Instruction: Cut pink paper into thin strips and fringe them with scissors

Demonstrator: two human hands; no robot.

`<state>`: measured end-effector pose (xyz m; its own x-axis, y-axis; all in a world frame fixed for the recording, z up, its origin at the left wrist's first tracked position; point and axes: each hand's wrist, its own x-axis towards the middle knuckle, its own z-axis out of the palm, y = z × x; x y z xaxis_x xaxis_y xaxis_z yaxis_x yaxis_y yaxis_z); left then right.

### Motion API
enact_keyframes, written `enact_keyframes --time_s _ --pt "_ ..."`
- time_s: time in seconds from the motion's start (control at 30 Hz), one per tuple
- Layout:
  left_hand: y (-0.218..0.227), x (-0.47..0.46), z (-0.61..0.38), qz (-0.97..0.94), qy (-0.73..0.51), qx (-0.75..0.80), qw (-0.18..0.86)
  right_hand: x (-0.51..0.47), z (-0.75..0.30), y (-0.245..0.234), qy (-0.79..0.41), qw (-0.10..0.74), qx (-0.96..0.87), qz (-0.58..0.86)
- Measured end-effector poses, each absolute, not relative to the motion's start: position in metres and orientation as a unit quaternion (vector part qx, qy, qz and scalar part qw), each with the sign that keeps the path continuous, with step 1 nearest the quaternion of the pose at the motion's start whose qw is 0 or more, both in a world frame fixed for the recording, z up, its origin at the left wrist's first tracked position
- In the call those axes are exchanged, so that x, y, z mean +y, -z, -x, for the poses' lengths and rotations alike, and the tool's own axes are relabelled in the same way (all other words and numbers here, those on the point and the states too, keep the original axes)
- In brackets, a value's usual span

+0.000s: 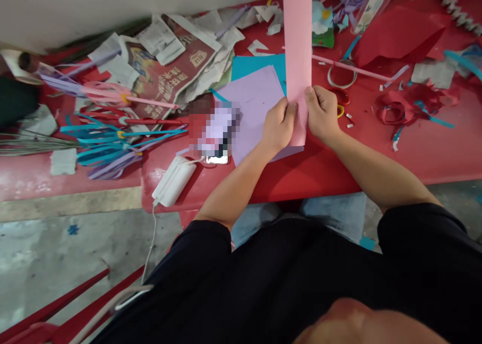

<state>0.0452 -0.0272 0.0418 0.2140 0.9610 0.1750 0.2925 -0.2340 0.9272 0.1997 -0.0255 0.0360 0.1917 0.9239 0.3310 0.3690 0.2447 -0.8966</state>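
A long pink paper strip (297,42) runs upright from the top edge of the view down to my hands, over the red table (376,153). My left hand (277,125) is closed, pinching the strip's lower left edge. My right hand (322,113) is closed on the lower right edge, thumb on top. Under the hands lies a lilac paper sheet (252,108) on a teal sheet (256,63).
Newspapers (169,68) and paper scraps lie at the back left. Pink, teal and lilac paper flowers (109,133) lie at left. A white power bank (173,181) with a cable sits at the table's near edge. A tape ring (342,75) and red paper curls (399,108) lie at right.
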Motion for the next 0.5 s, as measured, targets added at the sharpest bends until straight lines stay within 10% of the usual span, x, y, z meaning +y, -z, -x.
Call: enact_keyframes --time_s 0.5 --pt "-0.049 -0.034 -0.042 -0.634 -0.442 0.400 0.493 -0.005 -0.203 -0.022 -0.420 0.542 -0.517 0.512"
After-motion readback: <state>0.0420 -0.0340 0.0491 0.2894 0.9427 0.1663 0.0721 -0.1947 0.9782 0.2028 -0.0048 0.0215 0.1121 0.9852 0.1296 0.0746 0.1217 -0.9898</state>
